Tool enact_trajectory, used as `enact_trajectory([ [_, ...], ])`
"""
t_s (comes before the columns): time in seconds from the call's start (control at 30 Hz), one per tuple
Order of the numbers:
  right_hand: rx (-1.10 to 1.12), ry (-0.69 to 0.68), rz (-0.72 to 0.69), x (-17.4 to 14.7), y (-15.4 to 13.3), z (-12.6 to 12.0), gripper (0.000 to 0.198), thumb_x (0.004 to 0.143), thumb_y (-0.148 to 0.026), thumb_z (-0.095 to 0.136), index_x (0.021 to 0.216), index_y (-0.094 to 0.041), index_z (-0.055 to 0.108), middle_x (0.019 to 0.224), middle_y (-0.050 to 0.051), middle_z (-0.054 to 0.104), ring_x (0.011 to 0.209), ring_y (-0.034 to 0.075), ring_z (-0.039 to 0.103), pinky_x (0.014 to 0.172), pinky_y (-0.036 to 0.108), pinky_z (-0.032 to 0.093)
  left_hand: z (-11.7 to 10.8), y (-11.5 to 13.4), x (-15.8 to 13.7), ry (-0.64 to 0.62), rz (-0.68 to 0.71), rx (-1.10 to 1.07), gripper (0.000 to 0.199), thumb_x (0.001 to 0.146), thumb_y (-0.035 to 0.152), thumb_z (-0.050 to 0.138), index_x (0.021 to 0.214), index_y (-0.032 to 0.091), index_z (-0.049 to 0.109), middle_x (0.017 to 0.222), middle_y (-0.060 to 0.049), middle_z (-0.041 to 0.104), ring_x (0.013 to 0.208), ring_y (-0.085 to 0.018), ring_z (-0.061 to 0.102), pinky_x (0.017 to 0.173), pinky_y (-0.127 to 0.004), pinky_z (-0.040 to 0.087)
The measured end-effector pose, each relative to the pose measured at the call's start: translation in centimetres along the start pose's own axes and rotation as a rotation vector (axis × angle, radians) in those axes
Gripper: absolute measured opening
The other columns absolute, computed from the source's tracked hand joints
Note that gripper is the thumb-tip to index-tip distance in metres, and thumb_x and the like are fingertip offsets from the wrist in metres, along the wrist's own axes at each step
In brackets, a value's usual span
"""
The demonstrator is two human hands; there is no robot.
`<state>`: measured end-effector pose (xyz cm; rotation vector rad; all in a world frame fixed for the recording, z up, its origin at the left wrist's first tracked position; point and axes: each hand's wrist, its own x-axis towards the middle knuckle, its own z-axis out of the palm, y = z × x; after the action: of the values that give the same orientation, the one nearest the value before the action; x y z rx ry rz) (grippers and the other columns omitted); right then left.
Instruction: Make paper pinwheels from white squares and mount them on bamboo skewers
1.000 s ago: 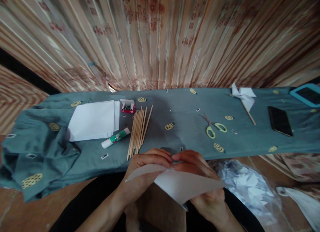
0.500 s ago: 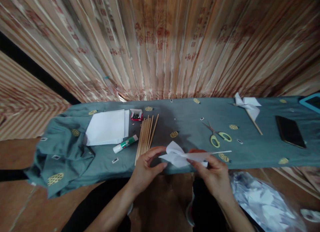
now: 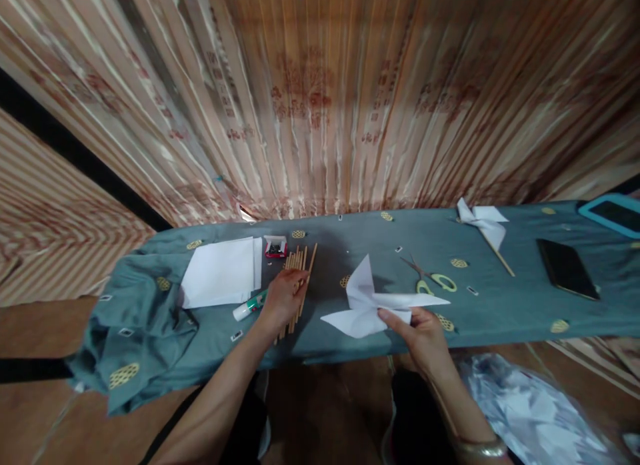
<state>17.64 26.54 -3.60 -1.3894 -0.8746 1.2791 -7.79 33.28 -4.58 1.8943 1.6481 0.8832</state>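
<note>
My right hand [image 3: 425, 338] pinches a white paper pinwheel [image 3: 362, 306] near its centre, with the blades spread to the left and upward above the table. My left hand [image 3: 283, 298] lies over the bundle of thin wooden sticks [image 3: 291, 259], its fingers closed on the rightmost stick [image 3: 313, 257]. The palm hides the middle of the bundle. Just left of that hand is a glue stick [image 3: 246, 309], partly covered by the wrist. Scissors with light green handles [image 3: 443, 282] lie behind the pinwheel, one loop partly hidden.
White paper sheets [image 3: 220, 273] are stacked at the left, beside a small red box [image 3: 275, 247] of dark pieces. Toward the right lie a pinwheel on a stick [image 3: 484, 226], a black phone [image 3: 567, 268] and a blue-framed tablet [image 3: 615, 215]. A clear plastic bag [image 3: 530, 398] sits on the floor.
My left hand has left the pinwheel's side and moved left and up onto the wooden sticks. The pinwheel, still in my right hand, has turned so its blades face me more. The view has shifted slightly.
</note>
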Motion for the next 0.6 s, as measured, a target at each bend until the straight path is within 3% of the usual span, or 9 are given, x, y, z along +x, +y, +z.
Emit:
enact_trajectory([
  [0.17,-0.059,-0.062,-0.008,-0.4,0.2,0.7,0.036,0.053,-0.050,0.086,0.063,-0.017,0.077,0.064,0.006,0.074,0.053,0.017,0.062,0.054,0.029,0.050,2.0,-0.7,0.7,-0.035,0.019,0.143,0.031,0.080,0.012,0.058,0.110,0.015,0.069,0.112,-0.012,0.069,0.113,-0.028,0.060,0.103,-0.044,0.045],
  [0.27,-0.087,-0.078,-0.021,-0.5,0.5,0.7,0.035,0.056,-0.049,0.084,0.064,-0.016,0.077,0.063,0.005,0.074,0.053,0.016,0.061,0.054,0.028,0.049,2.6,-0.6,1.6,-0.039,0.008,0.181,0.031,0.081,0.014,0.059,0.111,0.016,0.067,0.112,-0.011,0.068,0.114,-0.028,0.058,0.103,-0.045,0.044],
  [0.43,-0.085,-0.133,-0.046,-0.6,0.3,0.7,0.028,0.061,-0.044,0.083,0.071,-0.018,0.078,0.067,0.004,0.074,0.059,0.017,0.064,0.059,0.029,0.052,2.9,0.1,3.0,-0.013,-0.037,0.140,0.031,0.079,0.013,0.057,0.107,0.016,0.069,0.101,-0.011,0.069,0.103,-0.029,0.062,0.095,-0.045,0.047],
  [0.6,-0.083,-0.146,-0.091,-1.5,-0.8,0.7,0.026,0.065,-0.041,0.081,0.078,-0.018,0.079,0.071,0.004,0.075,0.064,0.019,0.065,0.062,0.029,0.052,3.1,1.8,2.1,-0.012,-0.055,-0.075,0.031,0.083,0.026,0.058,0.111,0.016,0.069,0.092,-0.007,0.072,0.083,-0.021,0.068,0.077,-0.032,0.054],
])
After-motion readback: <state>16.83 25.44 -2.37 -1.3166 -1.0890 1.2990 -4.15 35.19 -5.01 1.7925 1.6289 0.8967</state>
